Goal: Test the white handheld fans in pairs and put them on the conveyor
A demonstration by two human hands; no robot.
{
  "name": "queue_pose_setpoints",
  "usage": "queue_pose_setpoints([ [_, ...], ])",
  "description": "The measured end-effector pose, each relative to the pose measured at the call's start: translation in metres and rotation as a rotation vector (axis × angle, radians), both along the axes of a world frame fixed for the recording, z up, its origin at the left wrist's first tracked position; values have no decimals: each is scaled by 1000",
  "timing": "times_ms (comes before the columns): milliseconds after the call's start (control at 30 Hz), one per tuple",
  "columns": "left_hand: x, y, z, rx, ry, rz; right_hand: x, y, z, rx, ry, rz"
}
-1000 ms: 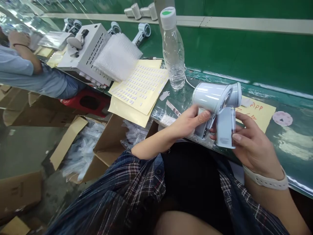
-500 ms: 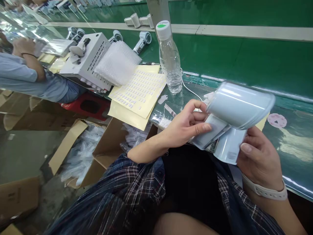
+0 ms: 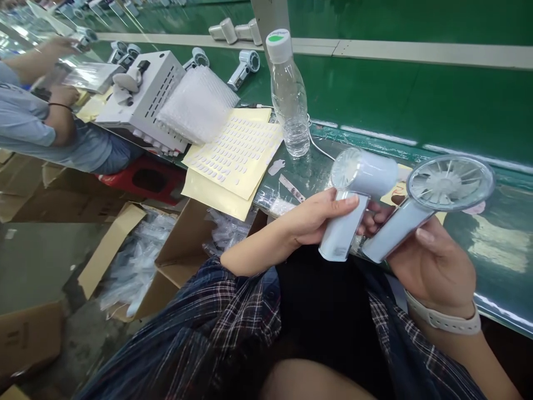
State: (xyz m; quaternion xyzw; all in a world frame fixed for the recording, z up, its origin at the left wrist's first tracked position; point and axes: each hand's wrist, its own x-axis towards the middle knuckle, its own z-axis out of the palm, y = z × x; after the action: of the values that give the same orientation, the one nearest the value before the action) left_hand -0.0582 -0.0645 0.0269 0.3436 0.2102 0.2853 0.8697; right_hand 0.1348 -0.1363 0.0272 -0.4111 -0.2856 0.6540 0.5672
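Two pale blue handheld fans are held side by side above the bench edge. My left hand (image 3: 318, 218) grips the left handheld fan (image 3: 343, 228) by its handle, thumb across the front; its round head faces left. The right handheld fan (image 3: 447, 180) lies tilted in my right hand (image 3: 435, 261), fingers and thumb around the handle, its round blade side turned up toward me. A sheet of small white stickers (image 3: 239, 147) lies on the bench left of my hands, beside a clear water bottle (image 3: 291, 105).
A bubble-wrap bag (image 3: 200, 105) leans on a white metal box (image 3: 141, 91). Below the bench, a carton (image 3: 175, 261) holds clear plastic bags. More fans, one being the fan (image 3: 245, 68), rest on the green belt (image 3: 395, 100). A co-worker's arm (image 3: 37, 58) reaches out at left.
The two fans, overlapping before, are now apart and turned, showing their blades. The right one has swung to the right. At left, the co-worker's arm has risen toward a fan.
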Motion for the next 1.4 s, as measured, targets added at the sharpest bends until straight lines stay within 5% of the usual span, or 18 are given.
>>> queue_pose_setpoints([
  [433, -9, 7, -1, 37, -19, 167, -3, 6, 3, 36, -38, -31],
  [667, -13, 7, 0, 142, 88, 228, 2, 6, -3, 96, -95, -310],
  [1000, -12, 16, -14, 195, 163, 335, -8, 11, -12, 83, -116, -365],
  [1233, -3, 13, -17, 110, 206, 295, -9, 9, -17, -20, -119, -421],
  [1400, -2, 11, -13, 320, 194, 252, -5, 9, -17, 49, -141, -370],
])
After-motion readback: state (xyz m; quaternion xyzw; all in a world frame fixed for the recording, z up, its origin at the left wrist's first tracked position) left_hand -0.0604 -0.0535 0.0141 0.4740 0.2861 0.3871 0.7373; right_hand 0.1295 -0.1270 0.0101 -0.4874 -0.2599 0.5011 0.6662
